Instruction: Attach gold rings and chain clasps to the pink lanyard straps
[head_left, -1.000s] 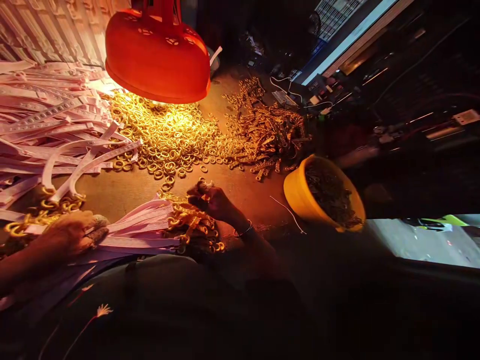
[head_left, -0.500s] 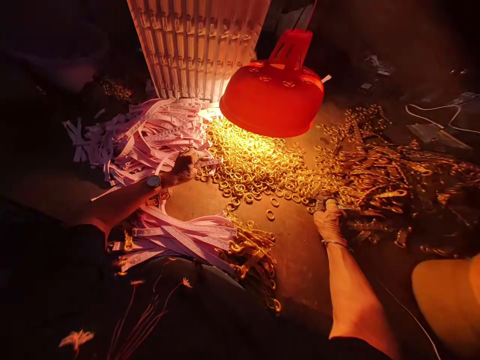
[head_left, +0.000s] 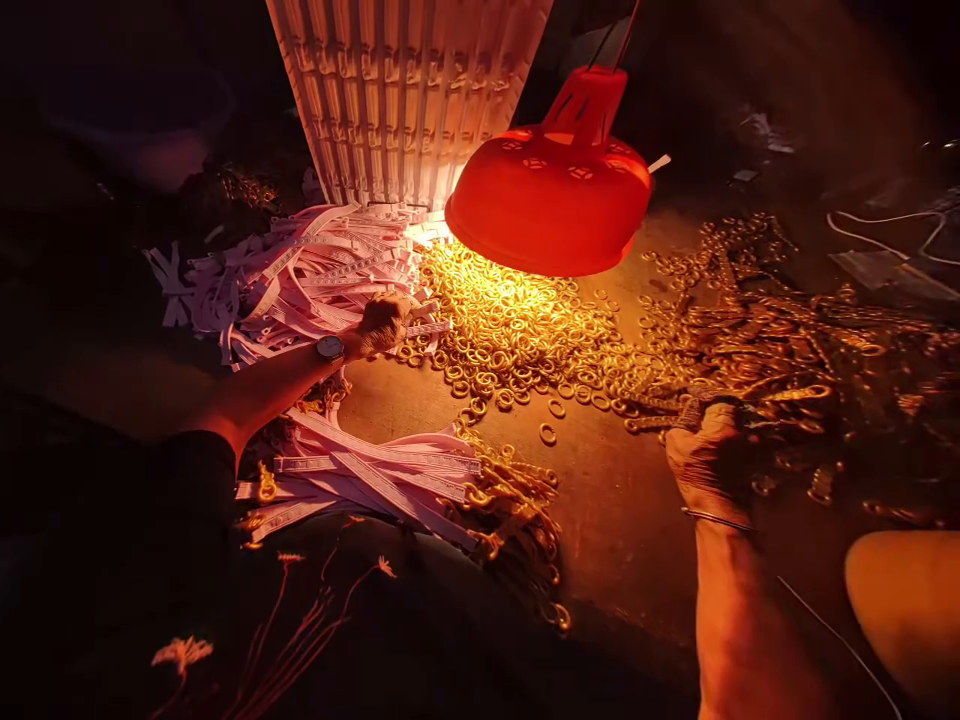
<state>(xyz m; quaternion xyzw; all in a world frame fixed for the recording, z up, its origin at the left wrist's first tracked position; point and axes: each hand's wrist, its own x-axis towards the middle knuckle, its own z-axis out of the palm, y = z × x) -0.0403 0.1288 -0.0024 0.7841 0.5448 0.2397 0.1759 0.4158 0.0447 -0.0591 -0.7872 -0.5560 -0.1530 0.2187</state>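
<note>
My left hand (head_left: 386, 322), with a watch on the wrist, is closed at the right edge of a heap of pink straps (head_left: 300, 270). Strap ends stick out past its fingers, beside a pile of gold rings (head_left: 517, 320). Over at the right, my right hand (head_left: 705, 440) is closed at the near edge of a heap of gold metal clasps (head_left: 765, 350). Its fingers are partly in shadow, so what they hold is unclear. Nearest me lies a bundle of pink straps (head_left: 375, 465) with gold clasps (head_left: 517, 500) at their ends.
A red lamp (head_left: 555, 200) hangs low over the rings. Behind the strap heap stands a ribbed, pale panel (head_left: 412, 100). A white cord (head_left: 885, 225) lies at the far right, and a rounded orange surface (head_left: 907, 610) shows at the lower right.
My right hand has moved right and slightly nearer me along the clasp heap. My left hand stays at the strap heap, shifted only slightly. The whole view has shifted a little.
</note>
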